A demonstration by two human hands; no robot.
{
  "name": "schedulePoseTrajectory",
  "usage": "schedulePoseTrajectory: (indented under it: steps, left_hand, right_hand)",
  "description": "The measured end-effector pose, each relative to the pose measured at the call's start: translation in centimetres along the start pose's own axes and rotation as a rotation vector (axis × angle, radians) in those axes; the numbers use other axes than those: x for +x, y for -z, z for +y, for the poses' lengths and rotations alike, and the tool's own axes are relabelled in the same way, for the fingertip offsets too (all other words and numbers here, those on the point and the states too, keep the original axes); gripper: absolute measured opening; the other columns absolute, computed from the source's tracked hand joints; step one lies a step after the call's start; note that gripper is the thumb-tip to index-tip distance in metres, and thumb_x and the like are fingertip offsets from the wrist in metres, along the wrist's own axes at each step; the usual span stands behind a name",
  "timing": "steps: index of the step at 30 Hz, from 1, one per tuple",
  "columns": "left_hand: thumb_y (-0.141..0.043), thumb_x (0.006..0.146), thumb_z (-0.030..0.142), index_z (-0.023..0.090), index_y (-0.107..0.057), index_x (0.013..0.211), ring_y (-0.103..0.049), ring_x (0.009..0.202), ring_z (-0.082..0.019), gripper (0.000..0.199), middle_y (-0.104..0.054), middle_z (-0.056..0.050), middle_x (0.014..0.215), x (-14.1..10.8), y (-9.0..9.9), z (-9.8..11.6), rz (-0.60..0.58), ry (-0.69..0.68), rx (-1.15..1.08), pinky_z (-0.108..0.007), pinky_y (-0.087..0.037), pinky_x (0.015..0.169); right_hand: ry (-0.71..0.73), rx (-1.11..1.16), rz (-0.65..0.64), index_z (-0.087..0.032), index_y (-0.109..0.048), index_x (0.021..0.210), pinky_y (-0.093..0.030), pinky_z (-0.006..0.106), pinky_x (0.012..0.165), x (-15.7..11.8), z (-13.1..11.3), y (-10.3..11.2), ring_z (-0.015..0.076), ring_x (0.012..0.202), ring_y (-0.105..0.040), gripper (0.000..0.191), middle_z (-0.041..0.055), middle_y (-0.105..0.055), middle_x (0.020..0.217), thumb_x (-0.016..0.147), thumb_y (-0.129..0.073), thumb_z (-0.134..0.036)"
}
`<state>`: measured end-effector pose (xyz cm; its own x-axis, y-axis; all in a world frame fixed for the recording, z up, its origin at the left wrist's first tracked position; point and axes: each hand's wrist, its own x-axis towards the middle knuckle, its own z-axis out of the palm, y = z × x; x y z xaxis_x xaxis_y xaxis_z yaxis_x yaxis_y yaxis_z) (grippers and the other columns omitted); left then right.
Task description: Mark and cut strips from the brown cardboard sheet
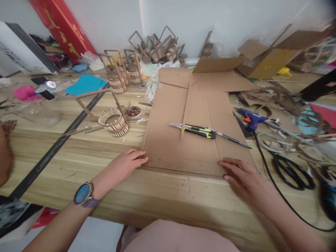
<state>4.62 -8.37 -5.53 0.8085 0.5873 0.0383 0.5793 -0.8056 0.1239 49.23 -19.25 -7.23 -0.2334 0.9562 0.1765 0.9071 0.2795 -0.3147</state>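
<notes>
A flattened cardboard box [168, 147] lies on the wooden table in front of me. My left hand [132, 159] is at its near left corner, fingers closed on the edge. At the near right corner my right hand [238, 171] grips the edge between thumb and fingers. On the cardboard rests a yellow-and-black utility knife [199, 130], its blade out and pointing left. A slim black pen [232, 139] lies beside the knife's right end. The far flaps of the cardboard stand partly raised.
Left of the cardboard are a small slatted basket [114, 122], a bowl of brown nuts [133, 112] and a long dark metal strip [57, 141]. To the right lie a blue glue gun [250, 119] with its cord, black-handled scissors [292, 171] and coiled strips. More baskets [162, 49] stand behind.
</notes>
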Motion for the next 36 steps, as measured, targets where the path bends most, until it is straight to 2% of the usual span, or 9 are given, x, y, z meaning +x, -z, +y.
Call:
schedulePoseTrajectory:
  steps: [8,14,21,31,36]
  left_hand:
    - [-0.044,0.092,0.001,0.025,-0.067,0.130,-0.059,0.117,-0.021,0.050,-0.064,-0.006,0.137,0.1,0.2,0.2,-0.012,0.021,-0.012,-0.036,-0.054,0.100]
    - [-0.043,0.094,0.003,0.025,-0.067,0.131,-0.058,0.119,-0.022,0.049,-0.063,-0.006,0.138,-0.1,-0.3,-0.1,-0.001,0.025,-0.014,-0.038,-0.054,0.100]
    - [-0.041,0.095,0.004,0.027,-0.068,0.131,-0.059,0.118,-0.023,0.051,-0.066,-0.007,0.134,-0.5,-1.1,-0.6,0.044,0.013,-0.029,-0.038,-0.055,0.098]
    - [-0.039,0.095,0.005,0.028,-0.070,0.128,-0.061,0.113,-0.024,0.051,-0.069,-0.008,0.128,-0.7,-2.6,-1.7,0.130,-0.059,0.017,-0.038,-0.055,0.094]
    - [-0.042,0.095,0.009,0.030,-0.070,0.128,-0.061,0.113,-0.024,0.048,-0.070,-0.007,0.128,-0.9,-3.3,-1.8,0.168,-0.060,0.023,-0.037,-0.053,0.095]
  right_hand:
    - [0.021,-0.034,-0.024,-0.025,-0.064,0.130,-0.056,0.044,0.095,-0.5,0.9,-0.5,0.0283,0.115,-0.065,0.037,0.0127,-0.067,0.127,0.098,-0.050,-0.036]
    - [-0.012,-0.005,-0.005,-0.026,-0.068,0.125,-0.057,0.046,0.093,-0.1,0.0,0.0,0.0285,0.111,-0.067,0.035,0.0127,-0.069,0.123,0.097,-0.049,-0.036]
    - [-0.051,0.009,-0.015,-0.026,-0.071,0.123,-0.057,0.048,0.094,0.3,-1.2,0.8,0.0285,0.112,-0.067,0.035,0.0127,-0.070,0.122,0.098,-0.048,-0.032]
    - [-0.037,0.070,-0.054,-0.023,-0.070,0.125,-0.054,0.047,0.099,0.3,-1.0,1.2,0.0273,0.118,-0.063,0.037,0.0137,-0.067,0.125,0.095,-0.049,-0.022]
    - [-0.062,0.001,-0.076,-0.026,-0.069,0.126,-0.053,0.053,0.098,0.3,-1.4,1.7,0.0288,0.114,-0.062,0.038,0.0129,-0.066,0.125,0.094,-0.050,-0.019]
